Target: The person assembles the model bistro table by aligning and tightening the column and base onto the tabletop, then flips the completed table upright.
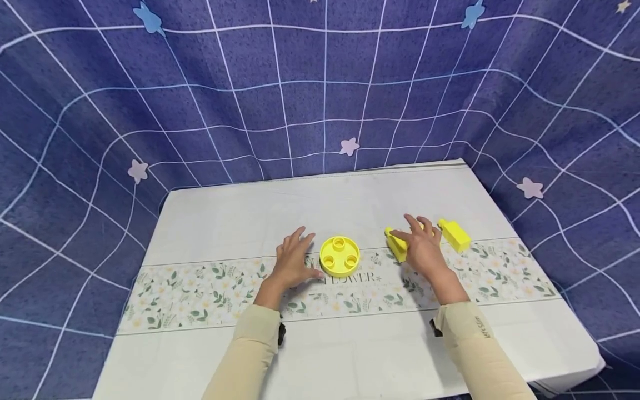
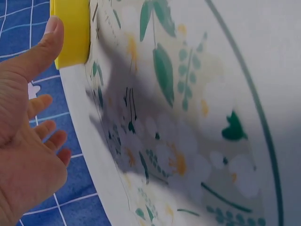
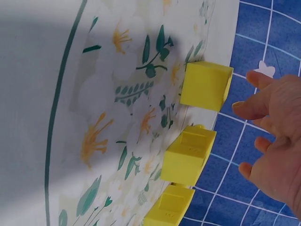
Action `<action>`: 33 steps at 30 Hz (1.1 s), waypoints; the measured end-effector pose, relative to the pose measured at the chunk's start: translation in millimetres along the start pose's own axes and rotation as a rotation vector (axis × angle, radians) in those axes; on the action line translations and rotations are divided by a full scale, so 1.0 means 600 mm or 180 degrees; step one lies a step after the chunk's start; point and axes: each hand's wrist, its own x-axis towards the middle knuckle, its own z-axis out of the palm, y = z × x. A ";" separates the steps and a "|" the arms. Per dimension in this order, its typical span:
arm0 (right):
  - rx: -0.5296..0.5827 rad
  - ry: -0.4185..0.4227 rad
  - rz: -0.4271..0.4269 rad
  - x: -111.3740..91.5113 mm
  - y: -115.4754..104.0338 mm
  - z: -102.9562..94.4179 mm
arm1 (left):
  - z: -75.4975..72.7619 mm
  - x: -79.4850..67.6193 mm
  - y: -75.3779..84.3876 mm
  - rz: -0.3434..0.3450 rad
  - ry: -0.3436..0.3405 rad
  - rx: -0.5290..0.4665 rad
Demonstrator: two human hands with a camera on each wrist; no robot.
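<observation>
A round yellow tray (image 1: 339,256) with three ring-shaped sockets lies in the middle of the table. Beside its left edge is my left hand (image 1: 290,264), fingers spread and holding nothing; in the left wrist view its thumb is close to the tray's side (image 2: 73,35), and contact is unclear. Over the yellow bottle-shaped blocks hovers my right hand (image 1: 426,253), its fingers loosely bent and apart from them. One block (image 1: 395,246) shows left of that hand, another (image 1: 454,235) to its right. The right wrist view shows a middle block (image 3: 188,157), mostly hidden by the hand in the head view.
A white tablecloth (image 1: 240,216) with a floral band (image 1: 200,289) covers the table. Dark blue curtain (image 1: 300,100) with a white grid and stars hangs behind and at both sides. The blocks stand toward the table's right side.
</observation>
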 end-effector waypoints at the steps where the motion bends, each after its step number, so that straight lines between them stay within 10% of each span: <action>1: -0.0004 0.0007 -0.0009 0.000 0.001 0.001 | 0.002 0.001 0.001 -0.0015 -0.0026 0.0003; 33: -0.0184 -0.0294 -0.0095 0.000 0.022 0.018 | 0.048 0.014 0.023 -0.0212 -0.0295 -0.0735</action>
